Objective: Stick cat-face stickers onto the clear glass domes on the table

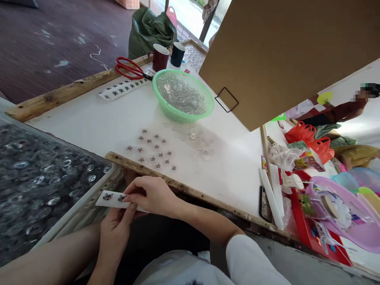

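Note:
A white strip of cat-face stickers [114, 199] is held low in front of me, just off the table's near edge. My left hand [118, 227] pinches it from below, thumb on top. Over the strip's right part, my right hand [152, 196] has its thumb and fingers closed at one printed cat face; whether that sticker is lifted I cannot tell. On the white tabletop lie several small clear pieces with cat faces [156, 147], spread in loose rows. Plain clear discs [193, 136] lie to their right, below a green basket [162, 101] full of clear pieces.
Red-handled scissors [130, 70] rest near more sticker strips [118, 92]. Two mugs [160, 58] stand behind the basket. A large cardboard sheet [285, 51] blocks the upper right. At left is a crate [101, 186] of clear pieces. A phone [265, 204] lies right; another person [341, 113] is beyond.

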Demonstrator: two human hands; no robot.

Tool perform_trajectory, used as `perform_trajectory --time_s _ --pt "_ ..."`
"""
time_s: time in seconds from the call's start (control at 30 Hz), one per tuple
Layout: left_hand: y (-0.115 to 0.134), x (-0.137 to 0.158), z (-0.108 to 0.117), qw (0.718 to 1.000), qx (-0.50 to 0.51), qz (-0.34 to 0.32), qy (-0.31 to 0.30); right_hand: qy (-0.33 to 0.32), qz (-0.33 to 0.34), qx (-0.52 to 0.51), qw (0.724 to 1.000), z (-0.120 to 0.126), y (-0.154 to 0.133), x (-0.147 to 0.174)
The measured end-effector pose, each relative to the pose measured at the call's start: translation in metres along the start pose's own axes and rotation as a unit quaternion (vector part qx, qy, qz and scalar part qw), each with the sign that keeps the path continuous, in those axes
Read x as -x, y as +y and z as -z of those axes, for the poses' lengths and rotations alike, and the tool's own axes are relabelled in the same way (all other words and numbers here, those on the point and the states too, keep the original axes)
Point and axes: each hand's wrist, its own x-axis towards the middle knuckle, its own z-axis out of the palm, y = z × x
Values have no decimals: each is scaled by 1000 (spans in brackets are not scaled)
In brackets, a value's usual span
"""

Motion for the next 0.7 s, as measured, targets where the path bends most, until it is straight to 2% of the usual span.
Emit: perform_trajectory --time_s 0.2,0.3,0.47,0.7 --pt "5 -2 -6 1000 -6 13 -9 41 -22 52 998 -7 5 5" --pt "10 1 -9 1000 -6 1 -15 46 -18 32 998 -12 7 10" --pt "22 7 -12 999 -33 3 -35 24 -60 -56 996 -15 14 13" --pt "28 8 -12 997 -49 -14 -60 52 -56 -35 996 -18 10 15"
